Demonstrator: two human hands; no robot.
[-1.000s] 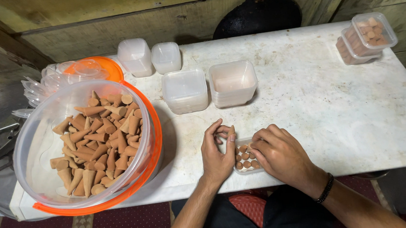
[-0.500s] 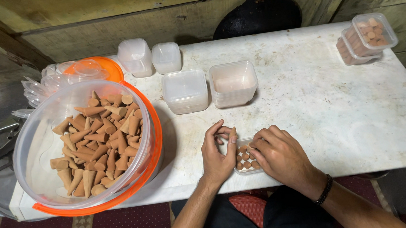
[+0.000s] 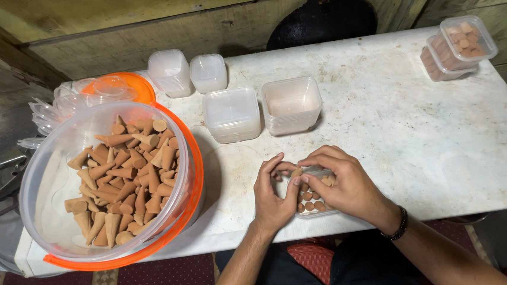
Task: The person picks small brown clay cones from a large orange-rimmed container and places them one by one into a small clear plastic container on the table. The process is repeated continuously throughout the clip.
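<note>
A small clear container [image 3: 312,199], half hidden at the near edge of the white table [image 3: 419,137], is being cupped by both hands; brown cones are being seen standing inside it; the left hand [image 3: 271,195] is being curled against its left side, fingers bent; 1 brown cone [image 3: 296,172] is being pinched at the fingertips of the right hand [image 3: 340,181] above the container; a big clear tub [image 3: 99,183] with an orange rim, filled with loose cones, is being kept well to the left; 2 empty square tubs [image 3: 263,109] are being left behind the hands; filled containers [image 3: 458,45] are being stacked at the far right corner.
</note>
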